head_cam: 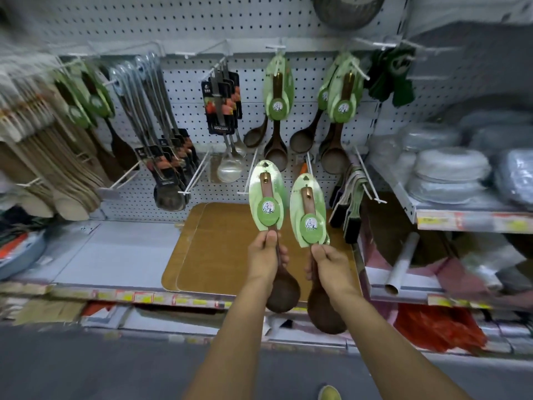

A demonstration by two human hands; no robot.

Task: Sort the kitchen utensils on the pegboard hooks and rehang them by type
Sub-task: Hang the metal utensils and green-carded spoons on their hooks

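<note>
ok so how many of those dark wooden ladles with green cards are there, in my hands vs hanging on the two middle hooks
held ladles: 2, one in the left hand at, one in the right hand at
ladles on the left hook: 2 bowls showing
ladles on the right hook: 2 bowls showing
total: 6

a white perforated back wall (184,21) rises behind a pale shelf (95,249). tan boards (230,249) lie flat on the shelf, below the wall. right of the boards, a side shelf (461,217) carries stacked wrapped plates (450,174). beneath the shelf edge, yellow price strips (138,297) run along. grey floor (86,368) lies nearest, below the shelf.
</note>
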